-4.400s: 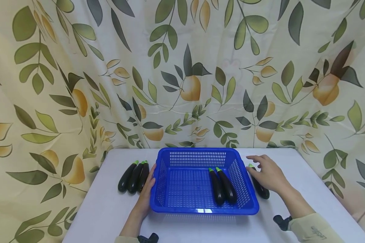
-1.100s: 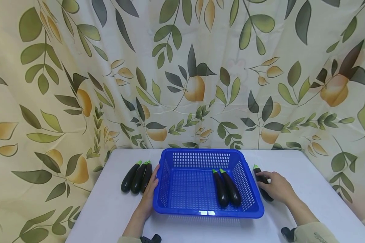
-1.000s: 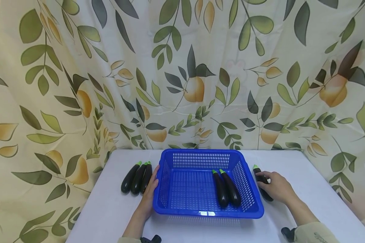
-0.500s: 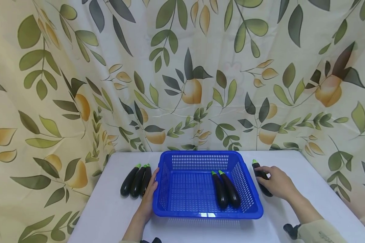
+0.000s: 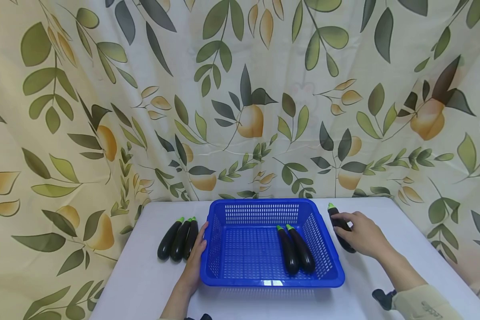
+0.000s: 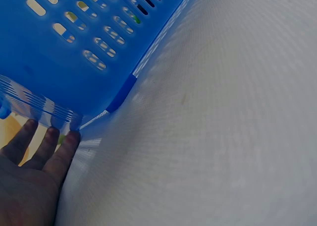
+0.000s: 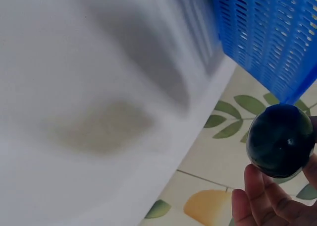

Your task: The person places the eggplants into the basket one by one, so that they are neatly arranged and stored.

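My right hand (image 5: 364, 235) grips a dark eggplant (image 5: 346, 246) with a green stem, just right of the blue plastic basket (image 5: 240, 282). In the right wrist view the rounded end of this eggplant (image 7: 280, 141) shows above the table, with a shadow below. My left hand (image 5: 194, 266) rests with its fingers extended against the basket's left side; in the left wrist view the left-hand fingers (image 6: 45, 146) touch the basket wall (image 6: 59, 77). Two eggplants (image 5: 295, 251) lie side by side inside the basket, towards its right.
Left of the basket, three more eggplants (image 5: 178, 240) lie together on the white tablecloth (image 5: 132, 284), close to my left hand. A leaf-and-fruit patterned curtain (image 5: 240, 111) hangs behind the table's far edge.
My right hand came down onto the eggplant at the right and took hold of it. Over the last half second it has risen slightly with the eggplant. The left hand stays at the basket.
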A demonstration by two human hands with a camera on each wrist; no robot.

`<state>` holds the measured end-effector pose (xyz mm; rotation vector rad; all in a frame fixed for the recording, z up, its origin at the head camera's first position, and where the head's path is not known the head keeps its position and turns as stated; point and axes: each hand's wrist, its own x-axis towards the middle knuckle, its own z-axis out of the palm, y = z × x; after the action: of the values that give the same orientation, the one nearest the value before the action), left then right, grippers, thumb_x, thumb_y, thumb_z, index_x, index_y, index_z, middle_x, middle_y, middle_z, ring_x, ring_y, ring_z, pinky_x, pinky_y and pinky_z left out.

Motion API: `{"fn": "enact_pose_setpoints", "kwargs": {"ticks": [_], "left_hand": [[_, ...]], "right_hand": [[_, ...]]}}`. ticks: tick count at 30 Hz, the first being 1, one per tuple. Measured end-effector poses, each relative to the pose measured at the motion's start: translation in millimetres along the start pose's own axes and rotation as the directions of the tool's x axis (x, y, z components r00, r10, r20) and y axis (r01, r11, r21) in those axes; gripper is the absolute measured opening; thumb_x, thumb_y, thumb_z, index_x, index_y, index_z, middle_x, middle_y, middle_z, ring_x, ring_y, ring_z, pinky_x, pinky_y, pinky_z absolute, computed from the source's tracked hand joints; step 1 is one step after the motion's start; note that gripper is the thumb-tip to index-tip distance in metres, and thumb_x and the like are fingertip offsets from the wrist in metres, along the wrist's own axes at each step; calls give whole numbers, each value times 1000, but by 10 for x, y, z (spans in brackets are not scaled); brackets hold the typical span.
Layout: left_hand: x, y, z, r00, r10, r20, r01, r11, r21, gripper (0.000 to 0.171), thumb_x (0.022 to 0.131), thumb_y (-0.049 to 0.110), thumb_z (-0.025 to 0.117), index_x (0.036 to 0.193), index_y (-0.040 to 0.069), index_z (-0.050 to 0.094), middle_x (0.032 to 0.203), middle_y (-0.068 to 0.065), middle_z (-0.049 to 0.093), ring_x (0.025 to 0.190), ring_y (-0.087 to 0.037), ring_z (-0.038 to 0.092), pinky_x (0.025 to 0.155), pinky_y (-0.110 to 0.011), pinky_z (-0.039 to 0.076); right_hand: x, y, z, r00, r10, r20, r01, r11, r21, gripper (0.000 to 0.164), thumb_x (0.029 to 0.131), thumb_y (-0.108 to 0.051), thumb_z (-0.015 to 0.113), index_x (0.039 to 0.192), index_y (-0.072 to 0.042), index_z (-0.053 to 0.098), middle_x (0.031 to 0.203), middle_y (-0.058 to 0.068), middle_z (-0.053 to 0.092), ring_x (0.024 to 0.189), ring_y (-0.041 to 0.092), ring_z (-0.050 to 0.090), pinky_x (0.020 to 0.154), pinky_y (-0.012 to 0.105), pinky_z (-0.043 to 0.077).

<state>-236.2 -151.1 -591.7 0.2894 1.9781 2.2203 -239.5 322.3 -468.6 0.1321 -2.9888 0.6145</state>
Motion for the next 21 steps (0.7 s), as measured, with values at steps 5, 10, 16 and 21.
{"fn": "enact_pose_setpoints", "kwargs": {"ticks": [5,10,16,21], "left_hand": [[3,5,2,1000,1,-2,-1,1000,6,52,111,49,29,161,51,19,176,9,2,163,-33,-7,125,-70,-5],[6,0,-3,1000,-1,-7,1,1000,15,51,111,49,29,161,51,19,176,9,3,164,-32,-6,124,-70,-5],[1,-10,-3,1000,-5,-9,5,1000,14,52,110,50,30,161,51,20,176,9,3,164,-32,-6,125,-70,-5],[-2,-10,4,1000,-5,-11,5,1000,12,52,110,49,30,161,51,20,176,8,3,163,-33,-6,124,-70,-5]], "right_hand": [[-1,-44,-67,1000,-12,-11,12,1000,-5,41,94,-23,71,131,-4,68,116,35,61,86,35,63,67,48,59],[-4,-100,-120,1000,-24,-20,24,1000,-16,41,95,-24,71,131,-4,69,119,35,60,87,36,63,68,49,58],[-20,-185,-160,999,-27,-30,26,999,-23,41,94,-24,73,130,-4,69,118,34,61,86,34,62,68,48,58],[-24,-259,-183,999,-28,-36,27,999,-27,41,94,-24,74,130,-4,69,118,33,61,85,32,61,67,45,58]]}}
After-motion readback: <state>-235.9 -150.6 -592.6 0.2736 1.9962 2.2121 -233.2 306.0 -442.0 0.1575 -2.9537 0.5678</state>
